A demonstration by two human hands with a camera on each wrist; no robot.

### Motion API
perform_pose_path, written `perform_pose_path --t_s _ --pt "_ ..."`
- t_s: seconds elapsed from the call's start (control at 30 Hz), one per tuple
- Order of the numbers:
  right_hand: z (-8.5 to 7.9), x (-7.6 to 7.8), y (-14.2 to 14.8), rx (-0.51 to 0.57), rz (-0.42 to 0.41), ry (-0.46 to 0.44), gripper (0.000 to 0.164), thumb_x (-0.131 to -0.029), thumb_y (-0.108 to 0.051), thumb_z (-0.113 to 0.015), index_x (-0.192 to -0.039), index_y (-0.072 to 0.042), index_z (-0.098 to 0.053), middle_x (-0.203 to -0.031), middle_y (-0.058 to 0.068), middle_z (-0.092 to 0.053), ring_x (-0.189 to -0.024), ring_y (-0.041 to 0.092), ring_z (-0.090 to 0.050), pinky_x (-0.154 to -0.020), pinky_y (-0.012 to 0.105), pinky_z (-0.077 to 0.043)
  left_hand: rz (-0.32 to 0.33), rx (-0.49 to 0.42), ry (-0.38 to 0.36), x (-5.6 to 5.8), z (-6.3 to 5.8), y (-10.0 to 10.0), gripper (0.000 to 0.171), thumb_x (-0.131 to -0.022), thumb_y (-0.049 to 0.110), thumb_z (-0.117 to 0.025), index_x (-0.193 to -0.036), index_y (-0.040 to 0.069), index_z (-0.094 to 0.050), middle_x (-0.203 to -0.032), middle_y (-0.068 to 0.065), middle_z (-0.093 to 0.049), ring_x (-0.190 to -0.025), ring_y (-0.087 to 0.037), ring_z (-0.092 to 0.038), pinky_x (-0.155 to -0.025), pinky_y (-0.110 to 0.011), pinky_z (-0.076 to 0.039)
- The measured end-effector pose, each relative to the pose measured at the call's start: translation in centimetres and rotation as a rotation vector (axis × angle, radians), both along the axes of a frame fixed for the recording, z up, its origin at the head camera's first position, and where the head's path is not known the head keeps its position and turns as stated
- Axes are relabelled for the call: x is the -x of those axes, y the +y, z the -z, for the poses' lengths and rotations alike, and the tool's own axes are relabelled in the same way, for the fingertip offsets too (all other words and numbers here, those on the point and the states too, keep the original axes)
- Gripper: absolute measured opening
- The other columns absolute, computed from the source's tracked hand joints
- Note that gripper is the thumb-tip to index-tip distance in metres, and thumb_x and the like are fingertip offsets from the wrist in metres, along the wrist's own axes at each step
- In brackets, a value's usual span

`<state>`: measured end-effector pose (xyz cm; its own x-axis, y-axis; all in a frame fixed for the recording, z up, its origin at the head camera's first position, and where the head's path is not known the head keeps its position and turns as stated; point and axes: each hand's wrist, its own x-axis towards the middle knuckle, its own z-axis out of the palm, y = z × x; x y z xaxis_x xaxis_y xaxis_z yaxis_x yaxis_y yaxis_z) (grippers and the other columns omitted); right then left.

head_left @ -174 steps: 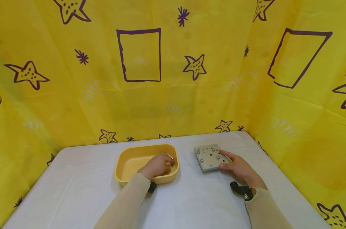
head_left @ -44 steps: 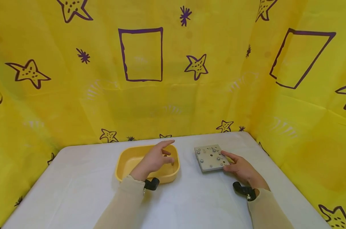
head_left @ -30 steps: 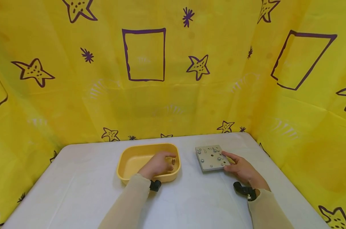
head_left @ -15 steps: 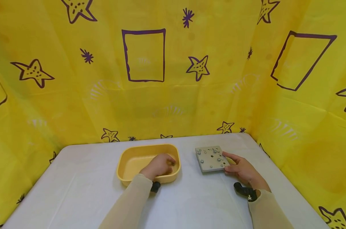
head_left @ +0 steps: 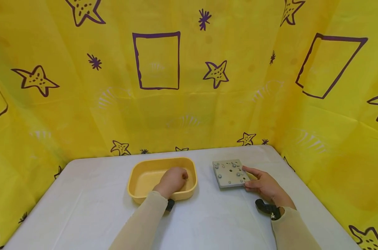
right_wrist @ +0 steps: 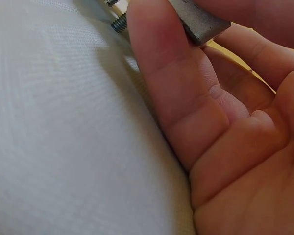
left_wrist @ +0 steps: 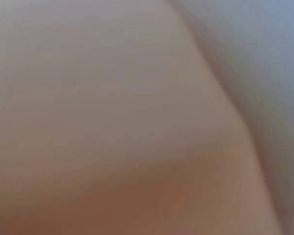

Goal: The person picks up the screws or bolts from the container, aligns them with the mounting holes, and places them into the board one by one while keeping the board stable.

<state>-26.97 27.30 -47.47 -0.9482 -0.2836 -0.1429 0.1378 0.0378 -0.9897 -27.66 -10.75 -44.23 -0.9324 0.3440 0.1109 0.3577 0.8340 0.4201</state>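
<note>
My left hand (head_left: 173, 181) reaches into the right end of a yellow plastic tray (head_left: 139, 180), its fingers curled. A small dark bit of a bolt shows at the fingertips, most of it hidden by the hand. To the right, my right hand (head_left: 262, 184) pinches the near right edge of a grey square plate (head_left: 225, 178) between thumb and fingers. Several bolt heads and bare holes mark the plate's top. In the right wrist view, threaded bolt ends (right_wrist: 119, 23) stick out beside a finger, under the plate. Only blurred sleeve and skin fill the left wrist view.
A white cloth covers the table (head_left: 207, 222). Yellow printed curtains (head_left: 189, 104) hang behind it and along both sides. Black wrist straps sit at both cuffs.
The left hand lifted with its index finger extended, then lowered into the tray and curled in, hiding the bolt seen at its fingers. The right hand keeps its grip on the plate.
</note>
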Motion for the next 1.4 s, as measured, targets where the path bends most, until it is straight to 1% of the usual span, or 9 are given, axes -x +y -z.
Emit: perform_pose_path --t_s 0.1,0.23,0.43,0.63,0.77,0.97,1.23,1.3,1.4 --pt "0.1 0.0 -0.1 -0.009 0.013 -0.013 0.077 -0.084 -0.001 -0.077 -0.152 -0.01 -0.041 -0.15 0.024 -0.034 -0.106 0.028 -0.061 -0.086 0.037 -0.054 -0.08 -0.088 -0.032 0.0 0.1 -0.2 0.018 -0.088 0.002 -0.061 -0.1 0.006 -0.074 -0.098 -0.003 -0.07 -0.09 -0.021 -0.062 -0.087 -0.04 -0.05" --pt "0.2 0.0 0.0 -0.011 0.024 -0.017 0.077 -0.083 -0.001 -0.078 -0.151 -0.01 -0.044 -0.151 0.022 -0.035 -0.107 0.028 -0.06 -0.086 0.037 -0.054 -0.179 -0.278 -0.083 0.0 -0.4 -0.6 0.024 -0.086 0.0 -0.064 -0.109 0.002 -0.072 -0.103 -0.006 -0.069 -0.093 -0.023 -0.06 -0.087 -0.041 -0.05" --pt "0.1 0.1 0.1 -0.015 -0.002 0.007 0.076 -0.086 -0.001 -0.076 -0.152 -0.008 -0.04 -0.154 0.025 -0.029 -0.107 0.028 -0.06 -0.086 0.036 -0.054 -0.255 -0.506 -0.222 -0.7 -1.9 -1.2 0.025 -0.09 0.008 -0.068 -0.115 0.003 -0.071 -0.104 -0.003 -0.069 -0.095 -0.022 -0.059 -0.088 -0.041 -0.048" --pt "0.1 0.2 0.0 -0.018 0.011 -0.002 0.076 -0.084 -0.002 -0.078 -0.152 -0.01 -0.043 -0.154 0.023 -0.032 -0.109 0.027 -0.059 -0.087 0.035 -0.054 -0.247 -0.878 -0.336 -0.8 -2.9 -0.9 0.028 -0.093 0.007 -0.068 -0.121 0.005 -0.069 -0.111 -0.008 -0.068 -0.103 -0.023 -0.062 -0.096 -0.042 -0.047" --pt "0.1 0.1 0.0 -0.01 0.014 -0.005 0.077 -0.083 -0.002 -0.078 -0.151 -0.01 -0.043 -0.153 0.022 -0.033 -0.108 0.027 -0.059 -0.086 0.034 -0.054 -0.207 -1.026 -0.343 -0.5 -3.6 0.3 0.029 -0.091 0.004 -0.071 -0.12 0.005 -0.068 -0.113 -0.012 -0.066 -0.101 -0.024 -0.064 -0.093 -0.04 -0.05" --pt "0.3 0.1 0.1 -0.005 -0.007 0.001 0.078 -0.085 -0.002 -0.077 -0.153 -0.008 -0.04 -0.154 0.023 -0.031 -0.107 0.025 -0.06 -0.084 0.032 -0.054 -0.152 -1.256 -0.436 -0.1 -4.5 3.8 0.027 -0.092 -0.003 -0.067 -0.12 -0.002 -0.066 -0.114 -0.019 -0.063 -0.103 -0.031 -0.067 -0.089 -0.035 -0.053" --pt "0.3 0.0 0.2 -0.029 -0.007 0.021 0.077 -0.085 -0.003 -0.077 -0.152 -0.008 -0.041 -0.156 0.022 -0.028 -0.11 0.026 -0.058 -0.086 0.032 -0.053 -0.202 -1.379 -0.488 0.8 -4.2 8.8 0.019 -0.093 -0.001 -0.067 -0.112 -0.002 -0.071 -0.107 -0.018 -0.067 -0.098 -0.031 -0.068 -0.083 -0.032 -0.055" --pt "0.3 0.0 0.1 -0.032 0.0 0.021 0.076 -0.085 -0.003 -0.077 -0.152 -0.008 -0.042 -0.157 0.022 -0.027 -0.112 0.027 -0.057 -0.087 0.033 -0.053 -0.184 -1.353 -0.483 0.9 -4.1 9.9 0.018 -0.092 -0.002 -0.068 -0.11 -0.002 -0.071 -0.105 -0.018 -0.067 -0.091 -0.028 -0.069 -0.081 -0.032 -0.056" --pt "0.1 0.1 0.0 -0.042 0.011 0.018 0.075 -0.085 -0.003 -0.077 -0.151 -0.009 -0.044 -0.157 0.021 -0.026 -0.114 0.029 -0.055 -0.088 0.033 -0.052 -0.151 -1.245 -0.465 1.2 -3.9 11.4 0.017 -0.091 -0.001 -0.069 -0.108 0.0 -0.07 -0.1 -0.015 -0.067 -0.084 -0.024 -0.069 -0.077 -0.032 -0.057"
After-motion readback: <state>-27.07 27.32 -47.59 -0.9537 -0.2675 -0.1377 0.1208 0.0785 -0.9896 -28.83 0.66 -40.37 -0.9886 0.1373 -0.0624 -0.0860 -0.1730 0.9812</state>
